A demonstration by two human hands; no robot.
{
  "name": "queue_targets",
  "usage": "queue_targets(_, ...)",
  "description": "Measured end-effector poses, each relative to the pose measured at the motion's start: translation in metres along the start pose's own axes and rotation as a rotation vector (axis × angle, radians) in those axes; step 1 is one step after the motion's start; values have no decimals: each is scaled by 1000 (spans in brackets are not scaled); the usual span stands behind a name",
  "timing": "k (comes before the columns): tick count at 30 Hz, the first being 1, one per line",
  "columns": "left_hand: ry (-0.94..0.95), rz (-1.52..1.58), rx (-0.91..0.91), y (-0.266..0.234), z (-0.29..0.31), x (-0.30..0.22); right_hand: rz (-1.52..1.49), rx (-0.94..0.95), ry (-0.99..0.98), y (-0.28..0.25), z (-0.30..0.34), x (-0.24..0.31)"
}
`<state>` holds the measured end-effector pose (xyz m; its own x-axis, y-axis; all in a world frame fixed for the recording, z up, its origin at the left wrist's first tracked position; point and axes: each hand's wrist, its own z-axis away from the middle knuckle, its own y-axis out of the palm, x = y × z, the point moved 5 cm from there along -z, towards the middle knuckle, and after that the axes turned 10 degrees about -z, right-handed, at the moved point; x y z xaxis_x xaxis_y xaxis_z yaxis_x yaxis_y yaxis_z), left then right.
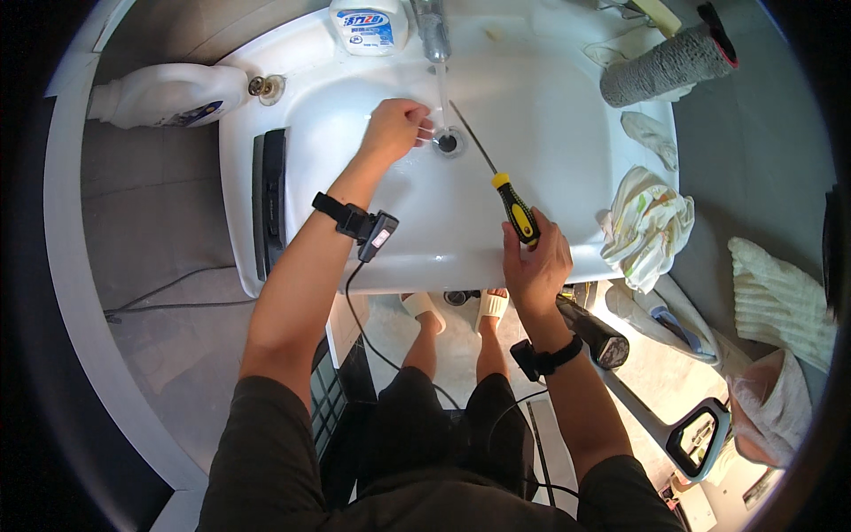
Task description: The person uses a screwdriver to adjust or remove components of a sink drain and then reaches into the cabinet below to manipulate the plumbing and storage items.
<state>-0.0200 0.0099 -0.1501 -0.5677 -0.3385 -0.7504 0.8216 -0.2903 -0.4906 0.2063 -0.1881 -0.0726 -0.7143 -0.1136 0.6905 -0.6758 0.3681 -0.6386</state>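
My right hand [539, 266] grips a screwdriver [515, 211] by its black and yellow handle over the front of the white sink [541, 133]. Its thin metal shaft points up and left, and the tip is close to the stream of water [442, 93] from the faucet [432, 31]. Beside that stream, on its left, my left hand [396, 130] reaches over the basin with its fingers bent and apart, and nothing shows in them. The round drain [448, 142] lies just right of those fingertips.
A white bottle [369, 28] stands behind the basin; a larger jug [177, 93] lies at the left. A dark flat object [269, 204] rests on the left rim. Along the right are a grey roller brush [667, 66], crumpled cloth [647, 222] and a stick-like appliance [607, 341].
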Motion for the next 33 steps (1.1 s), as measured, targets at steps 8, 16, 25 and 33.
queue_targets(8, 281, -350, -265, -6, -23, -22, 36, 16, 1, -1, 0, 0)
queue_targets(16, 261, -310, -254, -17, -28, -19, 55, 7, 25, -3, 1, -3)
queue_targets(25, 251, -310, -253, -18, -28, -20, 21, 13, 15, -3, -1, -2)
queue_targets(33, 344, -194, -228, -8, -31, -15, 6, 18, 13, -2, 0, -2)
